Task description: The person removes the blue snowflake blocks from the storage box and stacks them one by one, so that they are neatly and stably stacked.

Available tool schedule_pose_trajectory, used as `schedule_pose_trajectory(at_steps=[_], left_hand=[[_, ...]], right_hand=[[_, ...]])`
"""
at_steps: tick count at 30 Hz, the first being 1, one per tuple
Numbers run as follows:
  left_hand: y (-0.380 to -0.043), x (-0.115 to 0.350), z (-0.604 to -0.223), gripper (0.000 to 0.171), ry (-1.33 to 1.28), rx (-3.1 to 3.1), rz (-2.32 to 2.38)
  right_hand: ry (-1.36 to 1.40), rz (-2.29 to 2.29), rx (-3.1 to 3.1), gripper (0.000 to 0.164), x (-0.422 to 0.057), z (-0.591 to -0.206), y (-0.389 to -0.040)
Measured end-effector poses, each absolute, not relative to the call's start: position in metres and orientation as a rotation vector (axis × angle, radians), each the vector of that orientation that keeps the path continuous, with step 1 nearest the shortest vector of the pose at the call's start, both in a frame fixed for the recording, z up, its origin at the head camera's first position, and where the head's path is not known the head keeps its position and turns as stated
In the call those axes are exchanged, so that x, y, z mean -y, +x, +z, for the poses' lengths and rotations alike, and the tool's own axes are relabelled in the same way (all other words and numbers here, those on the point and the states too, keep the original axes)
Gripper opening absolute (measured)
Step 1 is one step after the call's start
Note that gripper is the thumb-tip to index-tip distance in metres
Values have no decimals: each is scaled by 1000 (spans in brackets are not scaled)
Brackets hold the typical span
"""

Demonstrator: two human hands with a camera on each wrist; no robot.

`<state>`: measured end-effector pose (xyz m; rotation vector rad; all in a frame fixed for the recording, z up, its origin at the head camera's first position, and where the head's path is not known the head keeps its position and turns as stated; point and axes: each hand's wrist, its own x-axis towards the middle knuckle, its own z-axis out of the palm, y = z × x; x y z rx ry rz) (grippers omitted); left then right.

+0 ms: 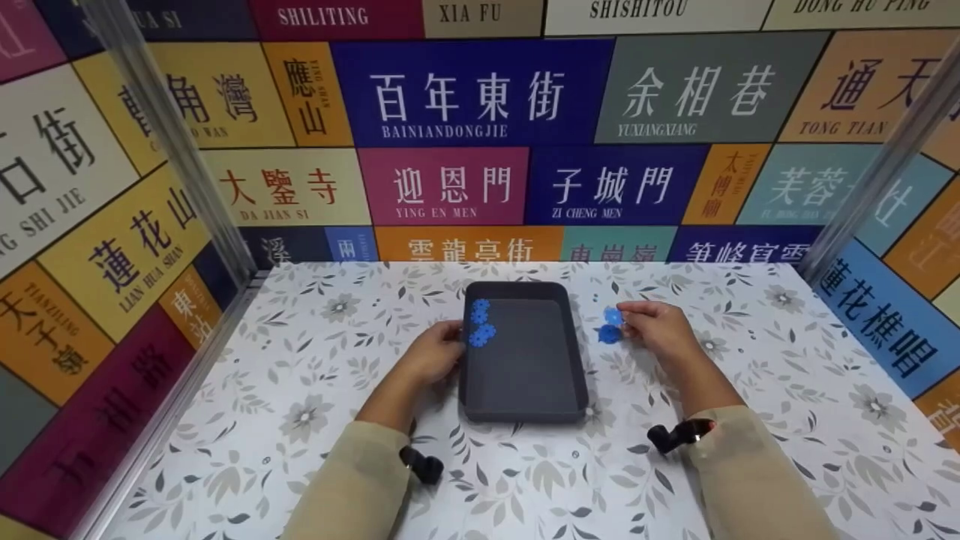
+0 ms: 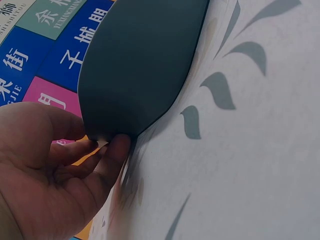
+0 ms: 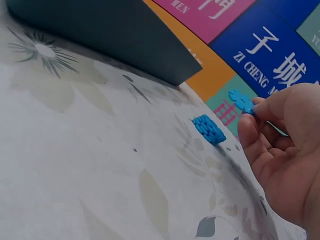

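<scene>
A dark grey rectangular tray [image 1: 529,375] stands on the table, with several blue flower-shaped pieces [image 1: 481,322] lying against its left wall. At that side, my left hand [image 1: 433,352] holds the tray by its edge; the left wrist view has thumb and fingers at the end of the dark wall [image 2: 135,65]. To the right of the tray, my right hand [image 1: 661,327] pinches one blue flower-shaped piece [image 3: 241,101] between thumb and fingertips, raised off the table. Just below it, a small stack of like blue pieces [image 3: 209,130] rests on the cloth.
A white tablecloth [image 1: 315,465] with grey leaf and flower prints covers the table. Behind it rises a wall of coloured panels [image 1: 472,94] with lettering. Metal posts [image 1: 180,150] stand at both back corners. Small black cameras [image 1: 424,465] sit on both wrists.
</scene>
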<state>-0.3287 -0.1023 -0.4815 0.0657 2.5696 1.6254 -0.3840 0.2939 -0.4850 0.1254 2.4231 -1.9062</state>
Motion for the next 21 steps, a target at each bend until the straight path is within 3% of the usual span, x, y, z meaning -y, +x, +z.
schedule_pose_trajectory(at_steps=[21], left_hand=[[-328,102,-481,53,19,-2562,1600]], right_hand=[[138,-1813,-2446,39,-295,-498,-387]])
